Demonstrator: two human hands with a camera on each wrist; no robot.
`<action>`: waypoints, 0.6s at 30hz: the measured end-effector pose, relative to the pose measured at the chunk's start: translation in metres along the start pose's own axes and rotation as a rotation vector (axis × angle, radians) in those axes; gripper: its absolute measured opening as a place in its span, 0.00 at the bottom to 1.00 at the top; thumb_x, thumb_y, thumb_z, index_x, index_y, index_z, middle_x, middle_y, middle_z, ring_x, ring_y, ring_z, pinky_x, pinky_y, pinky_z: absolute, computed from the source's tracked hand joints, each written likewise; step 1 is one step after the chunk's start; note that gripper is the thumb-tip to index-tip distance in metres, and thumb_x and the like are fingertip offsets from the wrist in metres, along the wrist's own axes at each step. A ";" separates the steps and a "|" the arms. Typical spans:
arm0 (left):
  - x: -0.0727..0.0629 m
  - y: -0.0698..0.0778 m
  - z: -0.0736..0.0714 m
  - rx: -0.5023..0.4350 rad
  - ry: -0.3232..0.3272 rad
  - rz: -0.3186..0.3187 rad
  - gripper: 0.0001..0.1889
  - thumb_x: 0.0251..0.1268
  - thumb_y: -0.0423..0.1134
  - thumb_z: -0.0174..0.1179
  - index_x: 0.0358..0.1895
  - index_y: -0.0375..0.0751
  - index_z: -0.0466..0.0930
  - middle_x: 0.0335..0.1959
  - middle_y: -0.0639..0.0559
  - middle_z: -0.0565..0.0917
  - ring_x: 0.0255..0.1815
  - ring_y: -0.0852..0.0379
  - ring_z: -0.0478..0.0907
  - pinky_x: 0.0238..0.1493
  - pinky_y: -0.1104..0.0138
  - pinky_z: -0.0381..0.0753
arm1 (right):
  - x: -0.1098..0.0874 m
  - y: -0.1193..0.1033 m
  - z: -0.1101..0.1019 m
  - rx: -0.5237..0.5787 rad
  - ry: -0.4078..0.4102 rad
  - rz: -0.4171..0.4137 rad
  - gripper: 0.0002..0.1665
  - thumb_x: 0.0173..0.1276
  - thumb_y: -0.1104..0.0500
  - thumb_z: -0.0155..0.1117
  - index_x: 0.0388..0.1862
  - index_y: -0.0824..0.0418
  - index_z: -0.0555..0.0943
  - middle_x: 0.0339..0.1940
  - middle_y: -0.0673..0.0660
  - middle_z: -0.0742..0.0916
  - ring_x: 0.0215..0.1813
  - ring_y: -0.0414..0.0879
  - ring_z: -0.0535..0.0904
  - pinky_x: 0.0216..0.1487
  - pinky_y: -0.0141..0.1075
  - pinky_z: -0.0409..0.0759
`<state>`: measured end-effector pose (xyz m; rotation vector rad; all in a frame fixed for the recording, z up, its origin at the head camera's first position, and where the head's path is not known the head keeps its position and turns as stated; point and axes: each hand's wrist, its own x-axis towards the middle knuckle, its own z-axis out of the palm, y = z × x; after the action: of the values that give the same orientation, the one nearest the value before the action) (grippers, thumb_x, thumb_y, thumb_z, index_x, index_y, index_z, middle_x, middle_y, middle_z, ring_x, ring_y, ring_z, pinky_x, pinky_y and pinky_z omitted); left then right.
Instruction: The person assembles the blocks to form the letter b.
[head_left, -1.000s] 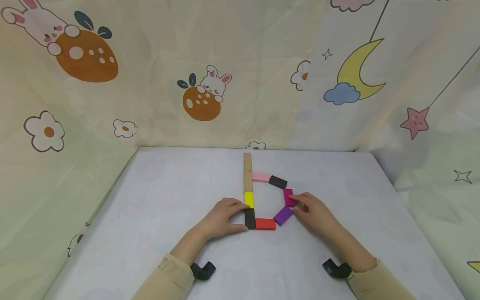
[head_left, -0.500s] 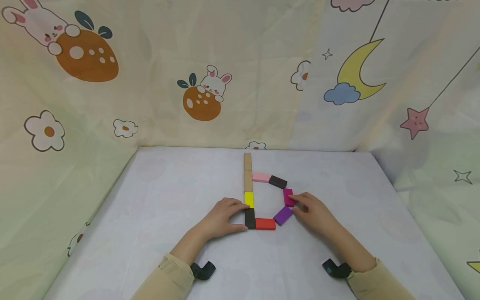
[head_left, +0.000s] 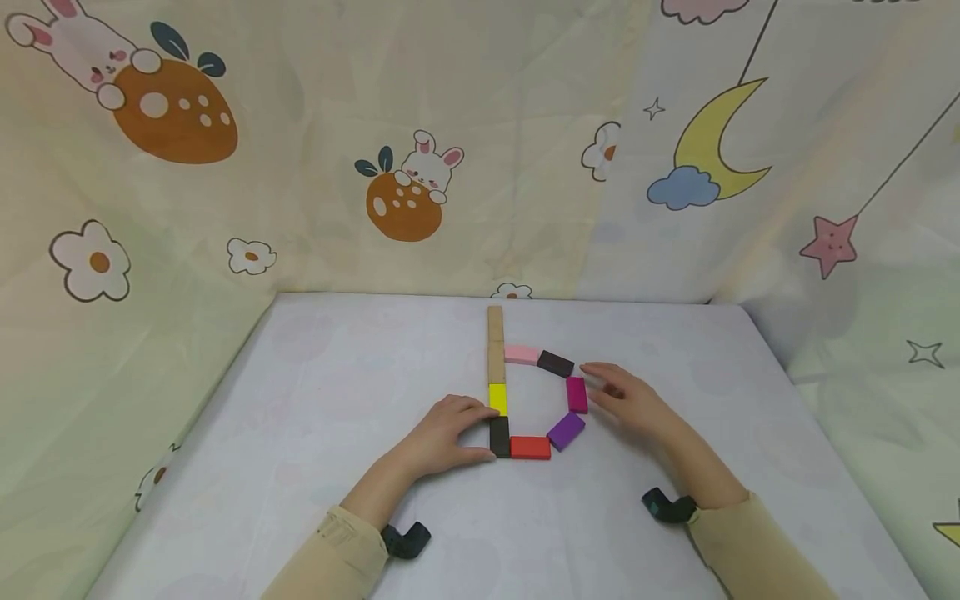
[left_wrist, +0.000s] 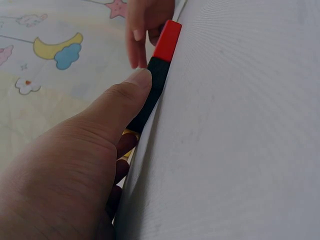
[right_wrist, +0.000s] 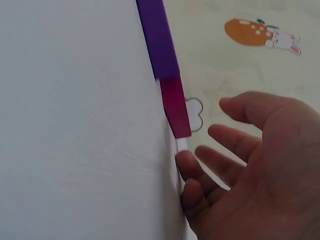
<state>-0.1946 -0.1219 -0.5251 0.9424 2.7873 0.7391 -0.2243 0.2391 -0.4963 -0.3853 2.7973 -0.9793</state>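
Note:
My left hand (head_left: 448,437) lies beside the black block (head_left: 499,437) at the foot of a vertical row. Its thumb touches that block's near left corner, and its index fingertip rests where the black and yellow (head_left: 498,398) blocks meet. My right hand (head_left: 633,406) is just right of the magenta block (right_wrist: 176,106), apart from it, fingers loosely spread with nothing between them. A ring continues through the purple block (head_left: 566,432), the red block (head_left: 530,447), a second black block (head_left: 556,363) and a pink block (head_left: 521,355). The left wrist view hides most left fingers.
Two plain wooden blocks (head_left: 496,346) extend the vertical row toward the back edge. The blocks lie flat on a white-covered table (head_left: 337,358). A printed cloth (head_left: 517,100) stands behind it and on both sides. Each wrist wears a dark camera mount (head_left: 406,542).
My right hand has let go of the magenta block and moved slightly up and away, its fingers opening out. The left hand and the blocks stay practically where they were.

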 end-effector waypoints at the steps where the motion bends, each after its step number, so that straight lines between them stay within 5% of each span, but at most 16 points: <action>1: 0.000 0.000 0.000 -0.003 0.001 0.002 0.32 0.58 0.63 0.66 0.67 0.64 0.73 0.61 0.61 0.76 0.65 0.58 0.67 0.70 0.58 0.69 | 0.003 0.001 -0.001 0.009 -0.014 0.007 0.31 0.73 0.50 0.59 0.74 0.44 0.68 0.73 0.57 0.72 0.54 0.50 0.76 0.51 0.42 0.80; 9: -0.001 0.000 0.000 -0.005 0.012 0.019 0.32 0.59 0.62 0.65 0.67 0.65 0.72 0.61 0.62 0.75 0.66 0.58 0.67 0.69 0.57 0.69 | 0.022 0.005 -0.008 0.082 -0.111 0.077 0.30 0.75 0.45 0.56 0.75 0.40 0.66 0.75 0.56 0.69 0.52 0.51 0.76 0.44 0.37 0.79; 18: 0.000 0.000 0.000 -0.004 0.007 0.009 0.32 0.58 0.62 0.66 0.67 0.65 0.72 0.61 0.61 0.75 0.66 0.58 0.67 0.70 0.57 0.69 | 0.026 0.007 -0.007 0.083 -0.161 0.073 0.29 0.75 0.44 0.55 0.74 0.40 0.67 0.77 0.57 0.68 0.74 0.61 0.63 0.68 0.61 0.70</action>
<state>-0.1945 -0.1222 -0.5254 0.9542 2.7885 0.7506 -0.2518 0.2412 -0.4963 -0.3330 2.5987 -0.9981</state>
